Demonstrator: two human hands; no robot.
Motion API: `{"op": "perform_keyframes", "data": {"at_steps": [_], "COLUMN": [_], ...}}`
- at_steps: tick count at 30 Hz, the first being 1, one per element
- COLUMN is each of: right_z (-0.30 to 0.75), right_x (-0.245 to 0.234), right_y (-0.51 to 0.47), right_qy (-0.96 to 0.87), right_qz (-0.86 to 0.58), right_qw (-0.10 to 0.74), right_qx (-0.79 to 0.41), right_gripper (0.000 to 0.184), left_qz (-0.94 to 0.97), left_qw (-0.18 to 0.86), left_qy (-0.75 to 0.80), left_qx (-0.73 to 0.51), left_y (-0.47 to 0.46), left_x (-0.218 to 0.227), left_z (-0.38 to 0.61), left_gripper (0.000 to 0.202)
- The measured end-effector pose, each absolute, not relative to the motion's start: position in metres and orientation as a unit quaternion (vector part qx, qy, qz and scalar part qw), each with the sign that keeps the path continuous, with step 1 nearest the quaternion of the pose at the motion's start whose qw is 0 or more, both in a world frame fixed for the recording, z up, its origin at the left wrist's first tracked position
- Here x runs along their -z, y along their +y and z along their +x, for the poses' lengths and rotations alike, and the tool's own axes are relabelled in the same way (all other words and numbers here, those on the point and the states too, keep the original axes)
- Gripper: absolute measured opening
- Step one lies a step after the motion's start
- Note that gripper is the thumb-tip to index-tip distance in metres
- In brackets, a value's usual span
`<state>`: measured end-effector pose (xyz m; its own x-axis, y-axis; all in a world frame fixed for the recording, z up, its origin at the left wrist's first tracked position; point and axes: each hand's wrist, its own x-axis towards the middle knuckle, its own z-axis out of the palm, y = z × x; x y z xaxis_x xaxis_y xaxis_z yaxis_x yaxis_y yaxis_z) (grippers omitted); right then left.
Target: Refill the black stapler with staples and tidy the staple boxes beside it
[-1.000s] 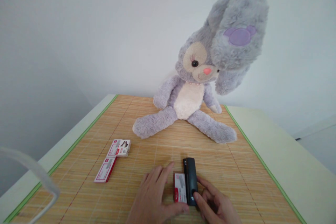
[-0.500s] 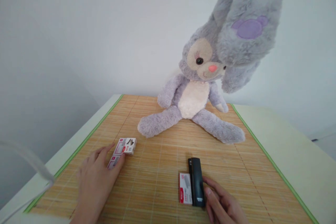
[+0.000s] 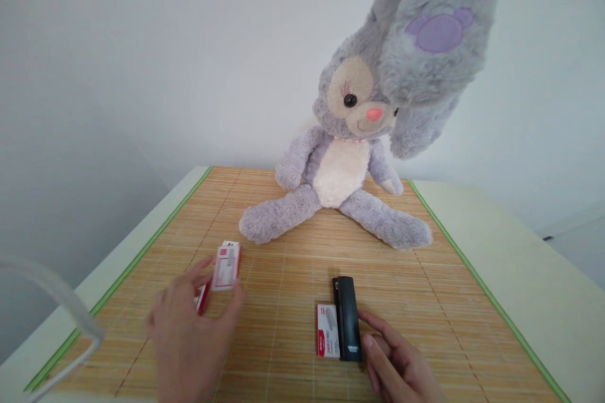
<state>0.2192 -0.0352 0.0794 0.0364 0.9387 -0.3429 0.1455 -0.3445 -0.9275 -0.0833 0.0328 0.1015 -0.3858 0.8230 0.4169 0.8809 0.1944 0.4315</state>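
Observation:
My left hand (image 3: 193, 324) is at the left of the mat, slightly blurred. Its thumb and forefinger bracket a small white and pink staple box (image 3: 225, 268), which overlaps another white box (image 3: 231, 244) behind it. A further red-edged box (image 3: 202, 298) is mostly hidden by the fingers. My right hand (image 3: 399, 359) rests beside a black stapler (image 3: 348, 318), half-curled fingers apart, its forefinger and thumb against the stapler's right side but not around it. Left of the stapler, right alongside, lies a red and white staple box (image 3: 328, 330).
A large grey plush rabbit (image 3: 341, 170) sits at the back, legs spread. The bamboo mat (image 3: 278, 302) has green edging and lies on a pale table (image 3: 486, 227). A white cable (image 3: 61, 296) curves in at the left. A wall (image 3: 165, 63) stands behind.
My left thumb has moved rightward, and the pink-framed box has shifted over the white one, apart from the lower box. My right hand stays beside the stapler. The view has shifted slightly.

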Motion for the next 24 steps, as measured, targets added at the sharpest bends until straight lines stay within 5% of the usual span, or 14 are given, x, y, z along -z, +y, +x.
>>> {"op": "perform_keyframes", "data": {"at_steps": [10, 20, 24], "right_z": [0.216, 0.225, 0.231], "right_x": [-0.07, -0.061, -0.054], "right_y": [-0.039, -0.042, -0.043], "right_qy": [-0.468, -0.491, -0.557], "right_qz": [-0.629, -0.62, -0.617], "right_qw": [0.36, 0.32, 0.263], "right_qx": [-0.505, -0.522, -0.49], "right_gripper": [0.083, 0.086, 0.075], "left_qz": [-0.696, -0.704, -0.719], "left_qw": [-0.093, -0.143, -0.202], "left_qy": [-0.628, -0.587, -0.576], "left_qx": [0.335, 0.373, 0.331], "left_y": [-0.016, -0.025, -0.02], "left_x": [-0.063, -0.047, -0.051], "left_z": [0.02, 0.022, 0.005], "left_gripper": [0.05, 0.057, 0.043]}}
